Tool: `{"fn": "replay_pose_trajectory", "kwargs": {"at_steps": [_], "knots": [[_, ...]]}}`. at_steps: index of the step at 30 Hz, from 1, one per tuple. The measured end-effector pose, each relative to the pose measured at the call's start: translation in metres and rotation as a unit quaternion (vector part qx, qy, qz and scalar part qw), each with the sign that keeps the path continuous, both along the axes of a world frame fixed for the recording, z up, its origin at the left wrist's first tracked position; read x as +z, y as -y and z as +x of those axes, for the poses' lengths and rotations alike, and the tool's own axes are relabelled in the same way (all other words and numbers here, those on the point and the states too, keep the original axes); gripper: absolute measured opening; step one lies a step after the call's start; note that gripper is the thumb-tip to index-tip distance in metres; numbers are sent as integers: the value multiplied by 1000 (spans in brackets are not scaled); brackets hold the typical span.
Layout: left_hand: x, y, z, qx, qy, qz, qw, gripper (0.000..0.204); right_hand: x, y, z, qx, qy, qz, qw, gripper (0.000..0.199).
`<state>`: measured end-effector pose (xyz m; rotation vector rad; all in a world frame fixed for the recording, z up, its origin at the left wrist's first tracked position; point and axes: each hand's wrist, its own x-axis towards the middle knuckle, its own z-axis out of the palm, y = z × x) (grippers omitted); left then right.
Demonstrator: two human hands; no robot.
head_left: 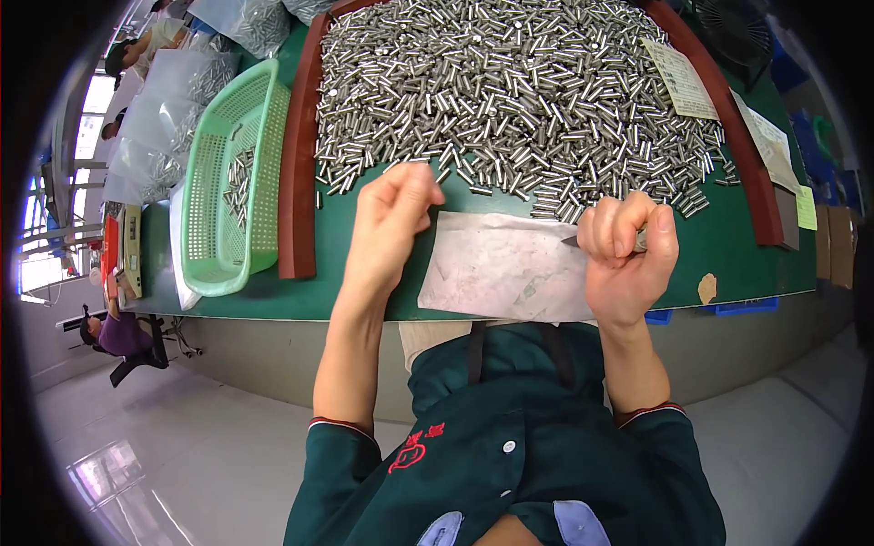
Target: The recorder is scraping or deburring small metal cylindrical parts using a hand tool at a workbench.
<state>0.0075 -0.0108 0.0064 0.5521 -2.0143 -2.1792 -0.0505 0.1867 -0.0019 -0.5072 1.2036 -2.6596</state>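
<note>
A large heap of small shiny metal pins (pixel 519 91) lies on the green table (pixel 756 264), bounded by a dark red frame (pixel 298 155). My left hand (pixel 391 223) hovers at the heap's near edge with fingers curled, pinching a pin between fingertips. My right hand (pixel 628 250) is closed into a fist around a thin metal tool whose tip (pixel 570 241) pokes out to the left. Between the hands a worn grey paper sheet (pixel 505 268) lies flat at the table's front edge.
A green perforated plastic basket (pixel 228 182) holding a few pins stands left of the frame. Clear bags of pins (pixel 173 100) lie at the far left. Paper slips (pixel 683 82) sit on the right. Other people sit at the far left.
</note>
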Motion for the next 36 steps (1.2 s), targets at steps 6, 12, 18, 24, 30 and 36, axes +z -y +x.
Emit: {"fn": "replay_pose_trajectory", "kwargs": {"at_steps": [6, 12, 18, 24, 30, 36], "knots": [[3, -15, -18, -103, -70, -476, 871, 14, 1, -1, -2, 2, 1, -3, 1000, 37], [1, -8, -21, -104, -30, -330, 938, 6, 2, -2, -4, 6, -1, -3, 1000, 37], [-8, 18, -13, -61, -29, 248, 966, 7, 2, -3, -1, 17, 11, -9, 1000, 38], [-8, 17, -13, -55, -20, 236, 970, 17, 4, -2, 0, 7, 15, -8, 1000, 39], [-5, 18, -15, -51, -8, 260, 964, 18, 3, -1, -1, 10, 20, -11, 1000, 39], [-3, 17, -16, -34, 11, 276, 961, 26, 4, -1, -2, 16, 20, -13, 1000, 39]]}}
